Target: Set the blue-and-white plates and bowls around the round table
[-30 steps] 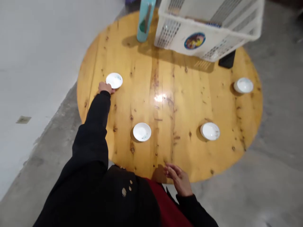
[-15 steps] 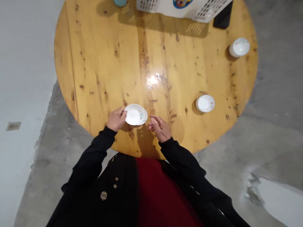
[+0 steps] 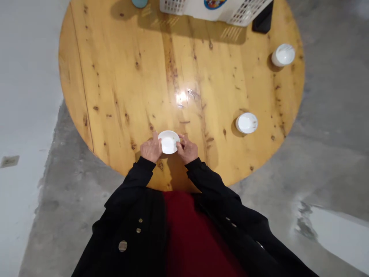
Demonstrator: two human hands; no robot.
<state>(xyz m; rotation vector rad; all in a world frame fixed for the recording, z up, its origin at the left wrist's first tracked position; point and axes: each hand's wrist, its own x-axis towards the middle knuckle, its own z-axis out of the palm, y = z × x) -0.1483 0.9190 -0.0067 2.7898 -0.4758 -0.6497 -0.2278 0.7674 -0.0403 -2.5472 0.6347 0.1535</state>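
Observation:
A small white bowl (image 3: 168,141) with a few faint marks inside is held between my two hands, low over the near part of the table. My left hand (image 3: 151,149) grips its left rim, thumb at the near side and index finger stretched along the far side. On the right rim, my right hand (image 3: 188,149) has its thumb and fingers closed. A second rim showed under this bowl a moment ago; now the two line up too closely to tell apart.
The round wooden table (image 3: 127,88) holds one white bowl (image 3: 246,123) to the right and another white bowl (image 3: 283,55) at the far right. At the back stand a white plastic basket (image 3: 198,11), a black object (image 3: 263,19) and a light-blue item (image 3: 140,3).
My right hand has come in from the right and taken the bowl's right rim. The offset lower rim has slid out of sight. The camera view has shifted slightly.

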